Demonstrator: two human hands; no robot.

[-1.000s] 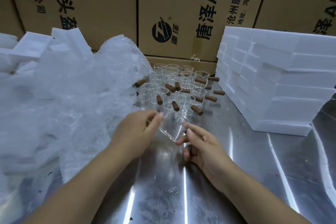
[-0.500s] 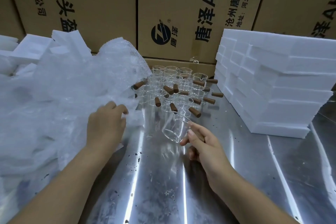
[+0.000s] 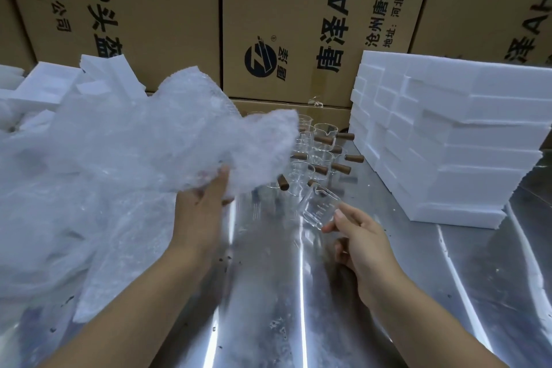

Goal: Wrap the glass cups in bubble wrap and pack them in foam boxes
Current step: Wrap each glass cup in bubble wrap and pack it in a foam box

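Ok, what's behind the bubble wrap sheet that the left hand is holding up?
Glass cups with brown handles show past the sheet's right edge; whatever stands further left behind it is covered.

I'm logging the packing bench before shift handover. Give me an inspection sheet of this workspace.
Surface: shiny steel tabletop, with glare streaks.
Job's things: clear glass cup held tilted above the table; cluster of clear glass cups with brown wooden handles standing at the back; crumpled bubble wrap sheet lifted; white foam boxes stacked at right.
Clutter: dark specks on the steel; loose bubble wrap heap and white foam pieces at left.
Grips: left hand grips the bubble wrap sheet; right hand pinches the held cup.
Cables: nothing seen.
Surroundings: brown printed cardboard cartons behind.
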